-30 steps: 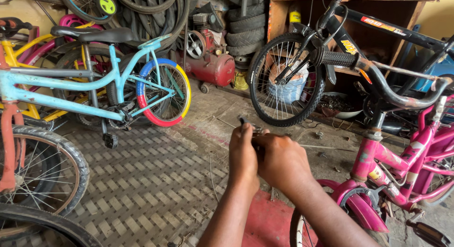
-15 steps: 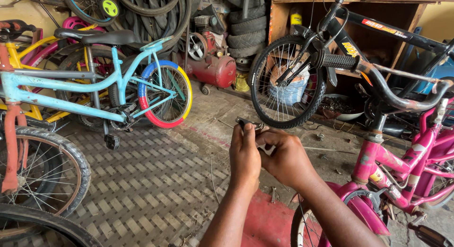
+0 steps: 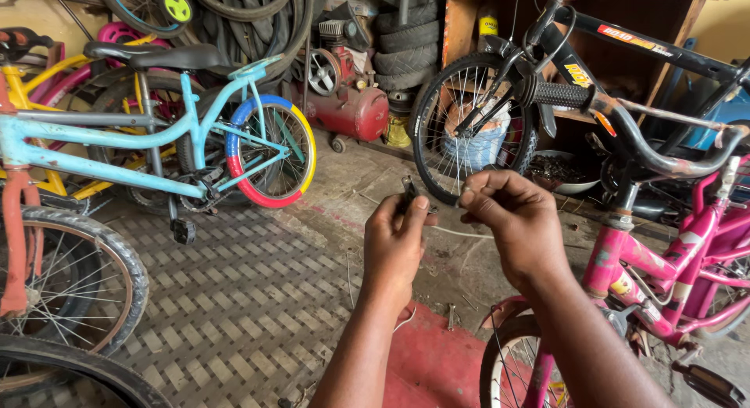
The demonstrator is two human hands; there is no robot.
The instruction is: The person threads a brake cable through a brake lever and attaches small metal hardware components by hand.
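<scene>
While the left hand [image 3: 394,240] pinches a small dark tool [image 3: 409,193], right-hand fingers [image 3: 476,199] curl narrow just beside it.

A light blue bicycle [image 3: 117,142] with a black saddle and a red, blue and yellow rear tyre [image 3: 269,152] stands at nine o'clock, a yellow frame [image 3: 47,88] just behind it. A red air compressor [image 3: 348,103] sits at twelve, with stacked tyres [image 3: 402,33] beside it. At two o'clock, a black bicycle wheel [image 3: 473,127] leans before a wooden shelf [image 3: 461,25]. A pink bicycle [image 3: 664,260] fills four o'clock, on the patterned floor [image 3: 234,299].
</scene>
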